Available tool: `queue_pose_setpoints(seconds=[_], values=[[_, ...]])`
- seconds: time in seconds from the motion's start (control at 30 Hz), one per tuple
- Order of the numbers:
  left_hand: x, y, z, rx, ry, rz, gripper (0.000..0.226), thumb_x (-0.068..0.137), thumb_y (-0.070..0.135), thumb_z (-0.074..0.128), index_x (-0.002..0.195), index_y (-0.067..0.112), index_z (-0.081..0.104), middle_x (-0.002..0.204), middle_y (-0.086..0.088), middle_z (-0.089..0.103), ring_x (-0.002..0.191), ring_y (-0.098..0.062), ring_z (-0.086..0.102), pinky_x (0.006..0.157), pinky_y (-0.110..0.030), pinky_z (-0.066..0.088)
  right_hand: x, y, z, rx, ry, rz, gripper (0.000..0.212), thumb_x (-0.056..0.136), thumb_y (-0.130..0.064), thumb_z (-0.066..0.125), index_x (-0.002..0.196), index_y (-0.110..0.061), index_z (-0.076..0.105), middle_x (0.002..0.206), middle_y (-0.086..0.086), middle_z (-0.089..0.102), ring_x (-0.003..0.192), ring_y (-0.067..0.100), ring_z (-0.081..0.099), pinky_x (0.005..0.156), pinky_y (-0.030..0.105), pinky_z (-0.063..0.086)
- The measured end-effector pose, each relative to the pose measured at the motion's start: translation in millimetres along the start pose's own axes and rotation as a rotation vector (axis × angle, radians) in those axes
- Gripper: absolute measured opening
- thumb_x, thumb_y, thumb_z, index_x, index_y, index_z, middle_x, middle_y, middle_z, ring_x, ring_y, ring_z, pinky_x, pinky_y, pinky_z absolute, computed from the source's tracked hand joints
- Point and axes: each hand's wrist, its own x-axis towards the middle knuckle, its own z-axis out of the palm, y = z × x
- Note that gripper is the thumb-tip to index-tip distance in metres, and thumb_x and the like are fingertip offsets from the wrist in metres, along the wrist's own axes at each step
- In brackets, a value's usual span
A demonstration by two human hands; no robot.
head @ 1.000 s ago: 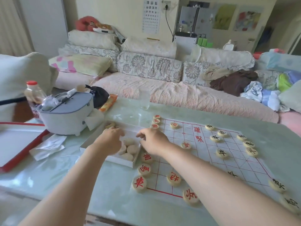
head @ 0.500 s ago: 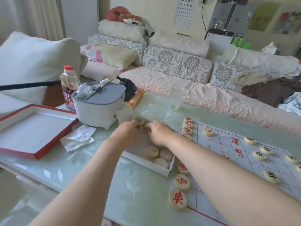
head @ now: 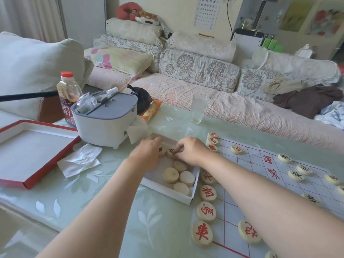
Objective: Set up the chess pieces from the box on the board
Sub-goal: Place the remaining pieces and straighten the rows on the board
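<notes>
1. Both my forearms ran up from the bottom edge over the green table (head: 89,198), left arm beside the box, right arm crossing the corner of the board (head: 260,175).
2. Nearest me, red-lettered pieces (head: 206,211) stood in a column on the board's left edge, just beside the box.
3. The box (head: 167,191) lay touching that edge. Four blank-backed pieces (head: 170,175) sat clustered in its near right corner.
4. My left hand (head: 147,155) lay back-up over the box's far left part, fingers stretched towards the far wall. It covered part of a second black-lettered piece (head: 161,150); I could not tell whether I gripped it.
5. My right hand (head: 193,151) was bent at the wrist, fingers curled narrow, tips pinching a black-lettered piece (head: 170,153) inside the box.
6. Farther off stood a grey pot (head: 104,125) and a bottle (head: 68,95), with a red-edged lid (head: 28,149) to their left and a glass (head: 199,108) to the right.
</notes>
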Motion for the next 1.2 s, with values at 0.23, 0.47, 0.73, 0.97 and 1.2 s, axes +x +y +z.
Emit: queue_pose_setpoints(seconds=[0.23, 0.47, 0.73, 0.97, 1.2], values=[[-4, -4, 4, 0.033, -0.014, 0.025, 0.038, 0.088, 0.015, 0.053, 0.126, 0.017, 0.056, 0.13, -0.007, 0.049, 0.114, -0.029, 0.05, 0.093, -0.04, 0.046, 1, -7, 9, 0.158, 0.016, 0.042, 0.038, 0.07, -0.035, 0.083, 0.105, -0.034, 0.067, 0.11, -0.012, 0.068, 0.104, 0.01, 0.063, 0.093, 0.029, 0.051], [0, 5, 2, 0.079, 0.02, -0.018, 0.032, 0.093, 0.037, 0.053, 0.121, 0.021, 0.056, 0.119, -0.004, 0.057, 0.108, -0.025, 0.053, 0.079, -0.031, 0.043, -1, -12, 13, 0.143, 0.048, 0.039, 0.044, 0.075, -0.032, 0.08, 0.117, -0.029, 0.065, 0.123, -0.003, 0.065, 0.113, 0.018, 0.061, 0.098, 0.033, 0.049], [-6, 39, -4, -0.049, 0.159, -0.005, 0.041, 0.093, 0.031, 0.053, 0.13, 0.014, 0.046, 0.123, -0.009, 0.047, 0.108, -0.03, 0.051, 0.084, -0.036, 0.044, -36, 6, -24, 0.215, 0.195, -0.014, 0.034, 0.084, -0.032, 0.073, 0.117, -0.023, 0.067, 0.123, -0.001, 0.064, 0.114, 0.016, 0.058, 0.09, 0.023, 0.042], [-20, 134, 15, -0.168, 0.058, 0.102, 0.04, 0.093, 0.029, 0.054, 0.129, 0.014, 0.05, 0.124, -0.008, 0.042, 0.112, -0.028, 0.048, 0.093, -0.035, 0.042, -100, 63, -61, 0.243, 0.255, 0.075, 0.029, 0.09, -0.036, 0.067, 0.116, -0.022, 0.068, 0.122, -0.004, 0.065, 0.114, 0.014, 0.058, 0.088, 0.021, 0.039], [-33, 220, 34, -0.203, -0.004, 0.256, 0.044, 0.088, 0.029, 0.06, 0.13, 0.017, 0.049, 0.124, -0.007, 0.046, 0.113, -0.027, 0.046, 0.09, -0.031, 0.037, -169, 131, -103, 0.246, 0.294, 0.185, 0.03, 0.09, -0.034, 0.066, 0.118, -0.023, 0.068, 0.116, -0.003, 0.069, 0.106, 0.016, 0.064, 0.082, 0.024, 0.045]])
